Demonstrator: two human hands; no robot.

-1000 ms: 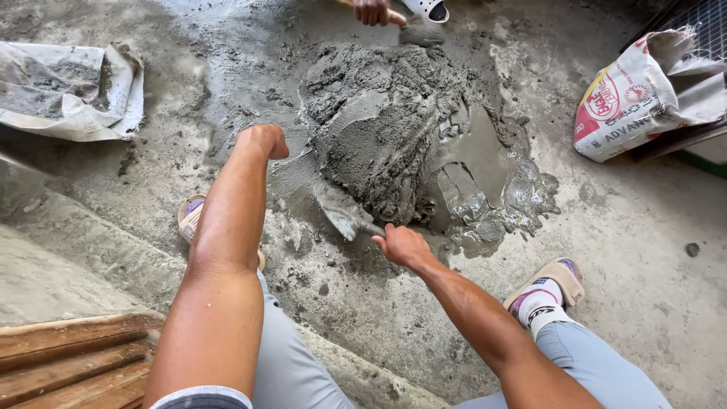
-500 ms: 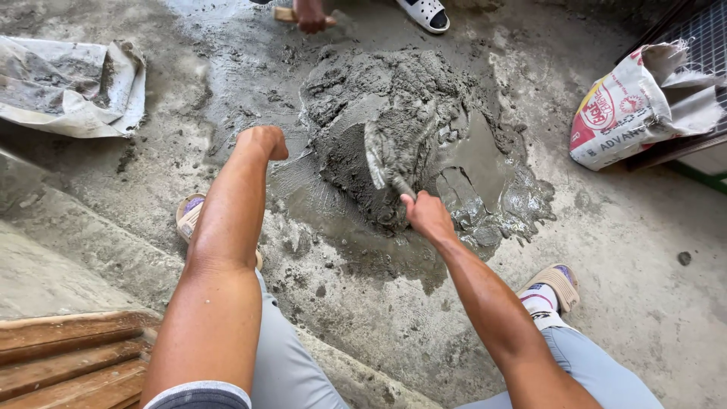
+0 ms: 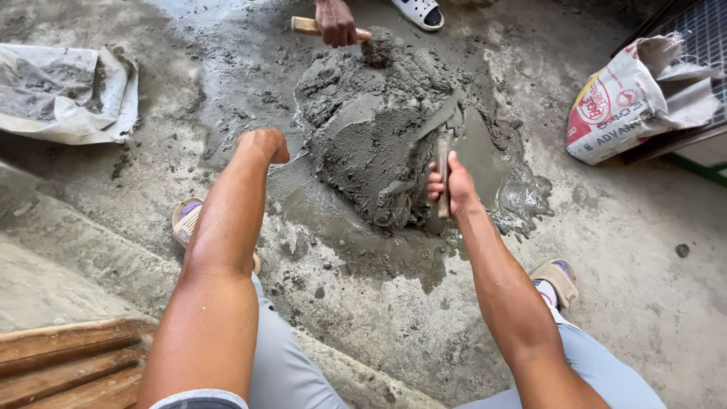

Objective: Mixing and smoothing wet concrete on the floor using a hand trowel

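The right hand reaches forward, fist closed around a trowel whose blade digs into the wet grey mortar heap on the concrete floor. The left hand hangs curled just left of the heap, seemingly empty. Across the lumpy pile, another person's hand grips a wooden handle.

Wears light grey-blue trousers, plain and smooth on both legs. Past the hems of the trousers, has tan open sandals: the left sandal with purple lining, the right sandal the same, over a white sock. Beside the trousers, at the left upper arm, shows a pale short sleeve with a dark band. Keeps both forearms, the left hand and the right hand bare.
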